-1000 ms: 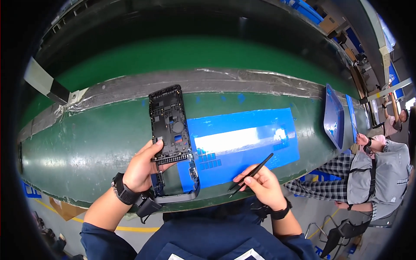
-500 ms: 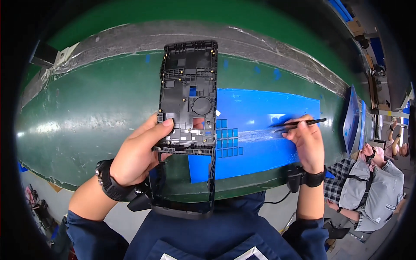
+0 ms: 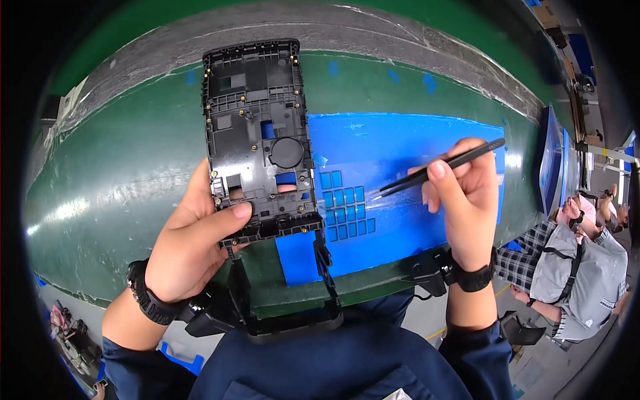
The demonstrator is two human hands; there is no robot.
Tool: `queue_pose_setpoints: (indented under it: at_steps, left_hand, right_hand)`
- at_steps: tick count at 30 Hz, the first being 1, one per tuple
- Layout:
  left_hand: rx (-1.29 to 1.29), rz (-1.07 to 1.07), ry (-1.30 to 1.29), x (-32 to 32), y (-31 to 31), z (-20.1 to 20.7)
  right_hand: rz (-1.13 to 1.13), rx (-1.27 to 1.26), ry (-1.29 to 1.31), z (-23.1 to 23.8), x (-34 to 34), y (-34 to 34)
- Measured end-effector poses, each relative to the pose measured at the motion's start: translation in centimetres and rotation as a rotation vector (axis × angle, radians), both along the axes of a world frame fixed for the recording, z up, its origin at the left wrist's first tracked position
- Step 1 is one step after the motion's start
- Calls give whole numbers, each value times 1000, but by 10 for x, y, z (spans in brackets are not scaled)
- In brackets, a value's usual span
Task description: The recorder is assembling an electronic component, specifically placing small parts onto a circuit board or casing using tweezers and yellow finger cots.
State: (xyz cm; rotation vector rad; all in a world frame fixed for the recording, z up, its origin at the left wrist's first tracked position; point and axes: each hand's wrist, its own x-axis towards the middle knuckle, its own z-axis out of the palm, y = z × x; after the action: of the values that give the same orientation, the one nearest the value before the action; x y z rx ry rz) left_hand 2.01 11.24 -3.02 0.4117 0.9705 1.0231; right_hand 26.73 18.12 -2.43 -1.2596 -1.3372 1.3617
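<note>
A long black plastic housing (image 3: 257,150) with ribs, brass-coloured inserts and square cutouts is held up over the bench by my left hand (image 3: 190,243). My left thumb presses its face near the lower left, and the fingers go behind it. My right hand (image 3: 463,193) pinches black tweezers (image 3: 437,167) that slant down to the left. Their tips are just right of several small dark-edged squares (image 3: 347,205) in rows on a blue sheet (image 3: 420,223). A tiny pale spot shows at the tips; I cannot tell what it is.
The green bench top (image 3: 120,167) runs beneath, with a grey film-covered strip (image 3: 160,50) along its far side. A blue panel (image 3: 549,160) stands at the right end. Beyond it sits a person in a grey vest (image 3: 577,287).
The housing has shifted left and away from me, and tilted. My right hand has turned the tweezers so that their tips have come left, close to the small squares.
</note>
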Motion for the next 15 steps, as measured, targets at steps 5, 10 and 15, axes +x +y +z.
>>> queue_pose_setpoints:
  at_steps: [5, 10, 15]
  left_hand:
    - [27, -12, -47, -2, 0, 0]
    - [37, -46, -76, -7, -1, -1]
    - [63, -45, -188, -17, -4, -5]
  right_hand:
    - [-11, -17, -14, -6, 2, 1]
    - [-15, -4, -43, -6, -7, -3]
    - [2, 18, 20, -9, -4, -5]
